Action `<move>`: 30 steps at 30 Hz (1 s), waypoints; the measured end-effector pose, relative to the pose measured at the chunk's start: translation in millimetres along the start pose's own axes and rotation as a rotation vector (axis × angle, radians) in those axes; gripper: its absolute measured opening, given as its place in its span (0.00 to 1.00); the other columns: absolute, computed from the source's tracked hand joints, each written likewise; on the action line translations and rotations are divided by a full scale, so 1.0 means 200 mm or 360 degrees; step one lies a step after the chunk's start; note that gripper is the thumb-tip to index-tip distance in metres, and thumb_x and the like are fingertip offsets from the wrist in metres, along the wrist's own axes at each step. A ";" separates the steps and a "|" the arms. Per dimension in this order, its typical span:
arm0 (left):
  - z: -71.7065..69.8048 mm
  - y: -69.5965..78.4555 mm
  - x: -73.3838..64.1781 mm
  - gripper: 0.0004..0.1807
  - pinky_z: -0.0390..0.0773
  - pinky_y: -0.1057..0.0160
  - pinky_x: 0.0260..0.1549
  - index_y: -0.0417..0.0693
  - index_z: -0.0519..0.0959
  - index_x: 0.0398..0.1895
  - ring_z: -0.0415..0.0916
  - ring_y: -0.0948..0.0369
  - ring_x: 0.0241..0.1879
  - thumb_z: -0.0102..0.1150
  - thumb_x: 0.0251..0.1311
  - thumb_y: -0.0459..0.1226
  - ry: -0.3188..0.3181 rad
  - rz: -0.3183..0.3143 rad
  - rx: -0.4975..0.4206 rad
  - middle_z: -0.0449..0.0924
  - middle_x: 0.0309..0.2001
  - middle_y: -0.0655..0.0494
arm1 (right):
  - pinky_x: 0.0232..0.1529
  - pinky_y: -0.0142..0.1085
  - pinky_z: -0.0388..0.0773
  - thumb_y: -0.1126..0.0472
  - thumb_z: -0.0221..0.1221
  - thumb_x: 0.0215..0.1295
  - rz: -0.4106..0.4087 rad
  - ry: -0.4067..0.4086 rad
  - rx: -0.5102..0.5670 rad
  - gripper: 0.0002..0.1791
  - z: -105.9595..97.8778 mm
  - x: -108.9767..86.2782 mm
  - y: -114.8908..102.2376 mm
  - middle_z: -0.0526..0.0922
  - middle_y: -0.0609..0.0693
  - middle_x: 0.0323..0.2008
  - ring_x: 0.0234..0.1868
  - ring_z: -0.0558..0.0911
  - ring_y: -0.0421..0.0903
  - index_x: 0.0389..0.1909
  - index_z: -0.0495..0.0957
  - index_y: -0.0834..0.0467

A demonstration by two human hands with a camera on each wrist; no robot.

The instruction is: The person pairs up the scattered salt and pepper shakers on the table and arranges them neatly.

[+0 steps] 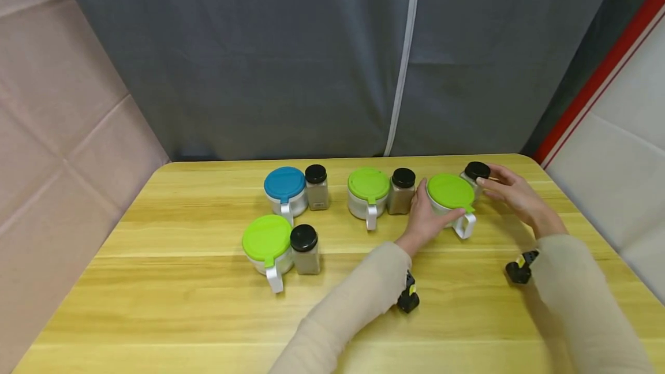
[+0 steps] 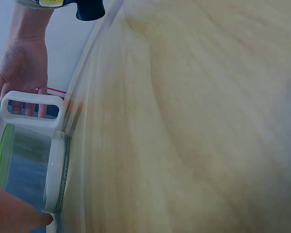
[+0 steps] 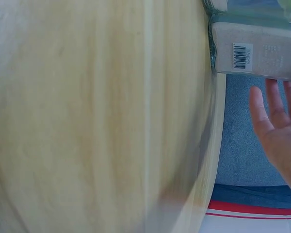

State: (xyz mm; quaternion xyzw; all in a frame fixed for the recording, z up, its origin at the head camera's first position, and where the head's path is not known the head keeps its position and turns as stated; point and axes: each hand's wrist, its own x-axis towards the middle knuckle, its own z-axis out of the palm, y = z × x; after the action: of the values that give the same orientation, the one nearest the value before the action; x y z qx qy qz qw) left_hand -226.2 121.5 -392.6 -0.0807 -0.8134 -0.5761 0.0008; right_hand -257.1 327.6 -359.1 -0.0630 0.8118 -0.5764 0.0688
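A glass seasoning jar [image 1: 451, 192] with a green lid and white handle stands at the right of the row. My left hand [image 1: 427, 215] grips it, fingers along its left side and thumb across the front near the handle. In the left wrist view, its clear wall [image 2: 28, 167] shows between thumb and finger. Close behind its right side is a square shaker bottle [image 1: 475, 176] with a black cap. My right hand [image 1: 519, 196] touches the bottle's right side with extended fingers. A barcode label marks the bottle [image 3: 257, 51] in the right wrist view.
Left of my hands stand a green-lidded jar [image 1: 368, 192] with a shaker [image 1: 402, 191], and a blue-lidded jar [image 1: 286, 189] with another shaker [image 1: 317, 188]. Nearer are a green-lidded jar [image 1: 267, 244] and shaker [image 1: 305, 250]. A grey curtain [image 1: 286, 74] hangs behind the wooden table [image 1: 208, 316].
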 end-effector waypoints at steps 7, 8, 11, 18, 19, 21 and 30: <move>-0.01 -0.01 0.01 0.51 0.61 0.63 0.53 0.52 0.48 0.66 0.57 0.63 0.57 0.67 0.41 0.50 -0.0027 0.0064 0.0025 0.58 0.59 0.58 | 0.46 0.26 0.69 0.56 0.50 0.64 -0.0003 -0.0009 0.0019 0.34 0.00 0.00 -0.01 0.60 0.46 0.49 0.44 0.67 0.28 0.66 0.46 0.60; -0.01 -0.01 0.01 0.50 0.62 0.64 0.52 0.52 0.49 0.65 0.58 0.63 0.56 0.67 0.41 0.50 -0.0030 0.0074 0.0028 0.59 0.58 0.58 | 0.46 0.26 0.69 0.56 0.50 0.64 -0.0004 -0.0008 0.0029 0.34 0.01 0.00 -0.01 0.61 0.45 0.49 0.44 0.67 0.28 0.66 0.47 0.59; -0.01 -0.01 0.02 0.48 0.64 0.66 0.50 0.50 0.53 0.63 0.61 0.64 0.54 0.68 0.40 0.50 -0.0025 0.0101 0.0050 0.61 0.55 0.59 | 0.46 0.26 0.69 0.56 0.50 0.64 -0.0017 -0.0008 0.0021 0.31 0.01 0.00 -0.01 0.62 0.43 0.48 0.44 0.68 0.29 0.65 0.50 0.57; -0.01 -0.01 0.02 0.47 0.67 0.66 0.47 0.48 0.55 0.60 0.64 0.63 0.50 0.68 0.37 0.53 0.0007 0.0153 0.0150 0.63 0.52 0.58 | 0.45 0.25 0.69 0.57 0.49 0.65 -0.0052 -0.0019 -0.0027 0.27 0.01 0.00 -0.01 0.61 0.44 0.50 0.45 0.67 0.29 0.62 0.53 0.55; -0.01 -0.01 0.02 0.48 0.67 0.65 0.47 0.48 0.55 0.61 0.64 0.63 0.50 0.68 0.37 0.54 0.0009 0.0165 0.0175 0.63 0.52 0.58 | 0.44 0.25 0.69 0.57 0.49 0.65 -0.0060 -0.0024 -0.0032 0.26 0.01 0.00 -0.01 0.61 0.44 0.51 0.45 0.67 0.29 0.61 0.53 0.55; -0.01 -0.01 0.01 0.49 0.67 0.65 0.47 0.49 0.55 0.62 0.64 0.63 0.50 0.67 0.36 0.56 0.0011 0.0197 0.0255 0.63 0.52 0.58 | 0.44 0.24 0.68 0.57 0.49 0.65 -0.0076 -0.0032 -0.0049 0.26 0.01 0.00 -0.01 0.61 0.44 0.52 0.46 0.66 0.29 0.61 0.54 0.55; -0.01 -0.01 0.00 0.49 0.67 0.68 0.46 0.48 0.57 0.61 0.63 0.66 0.49 0.65 0.35 0.59 0.0027 0.0293 0.0415 0.64 0.51 0.60 | 0.52 0.38 0.66 0.51 0.50 0.64 -0.0065 0.0025 -0.0237 0.34 0.01 -0.01 -0.03 0.57 0.57 0.59 0.56 0.63 0.47 0.65 0.49 0.59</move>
State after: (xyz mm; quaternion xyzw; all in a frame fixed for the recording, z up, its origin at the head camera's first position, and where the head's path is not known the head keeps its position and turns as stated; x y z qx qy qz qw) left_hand -226.8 119.3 -394.3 -0.1492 -0.8704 -0.4638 0.0709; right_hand -254.8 323.3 -354.4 -0.0800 0.8515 -0.5161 0.0460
